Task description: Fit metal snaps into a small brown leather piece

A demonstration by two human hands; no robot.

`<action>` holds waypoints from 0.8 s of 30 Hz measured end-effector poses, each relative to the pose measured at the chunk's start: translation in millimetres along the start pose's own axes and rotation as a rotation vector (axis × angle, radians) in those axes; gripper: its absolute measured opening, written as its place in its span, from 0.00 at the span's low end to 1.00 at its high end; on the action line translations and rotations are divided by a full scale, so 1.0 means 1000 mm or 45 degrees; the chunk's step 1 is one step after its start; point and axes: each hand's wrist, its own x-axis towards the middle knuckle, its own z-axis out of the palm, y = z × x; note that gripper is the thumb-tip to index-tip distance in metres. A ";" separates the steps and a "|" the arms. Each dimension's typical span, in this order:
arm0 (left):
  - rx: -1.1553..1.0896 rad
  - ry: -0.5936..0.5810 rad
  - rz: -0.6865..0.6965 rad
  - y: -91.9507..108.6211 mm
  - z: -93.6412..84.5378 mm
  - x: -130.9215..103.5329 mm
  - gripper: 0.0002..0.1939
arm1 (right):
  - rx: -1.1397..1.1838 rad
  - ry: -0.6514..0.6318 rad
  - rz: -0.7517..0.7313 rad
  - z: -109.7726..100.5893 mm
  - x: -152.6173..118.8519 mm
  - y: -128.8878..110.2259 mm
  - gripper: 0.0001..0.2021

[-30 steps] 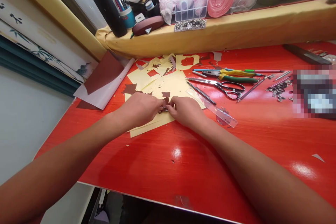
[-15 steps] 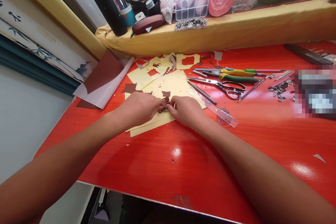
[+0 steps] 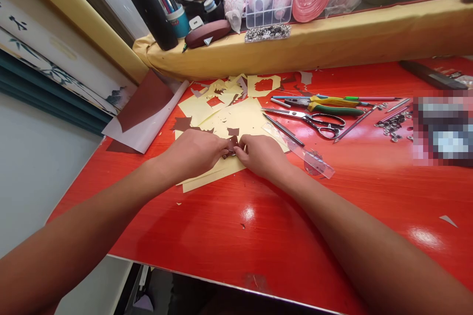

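Between my fingertips is a small dark brown piece (image 3: 232, 143), leather-like, with a bit of shiny metal at its lower edge. My left hand (image 3: 199, 151) pinches its left side, fingers curled. From the right, my right hand (image 3: 259, 155) pinches the other side with thumb and forefinger. Both hands rest over cream paper sheets (image 3: 210, 179). Just beyond the fingers lies a loose brown scrap (image 3: 233, 132). Another brown scrap (image 3: 182, 123) sits left of my left hand. My fingers partly hide the held piece.
Right of the paper lie scissors (image 3: 310, 119), green-and-yellow pliers (image 3: 334, 108), a dark pen (image 3: 284, 130), a clear ruler (image 3: 318, 163) and several metal snaps (image 3: 393, 125). A brown sheet (image 3: 148, 103) curls at the left. A cloth-covered ledge (image 3: 303, 49) with containers runs along the back.
The view has shifted very slightly. Both hands keep the same pinch on the brown piece, with no other visible movement.
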 end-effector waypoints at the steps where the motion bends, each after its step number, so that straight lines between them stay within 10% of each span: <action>1: 0.014 -0.020 -0.001 0.001 -0.001 0.000 0.17 | -0.001 0.000 0.001 0.000 0.000 0.000 0.12; 24: 0.147 -0.157 -0.007 0.007 -0.012 0.005 0.18 | -0.007 0.001 0.005 0.003 0.001 0.001 0.12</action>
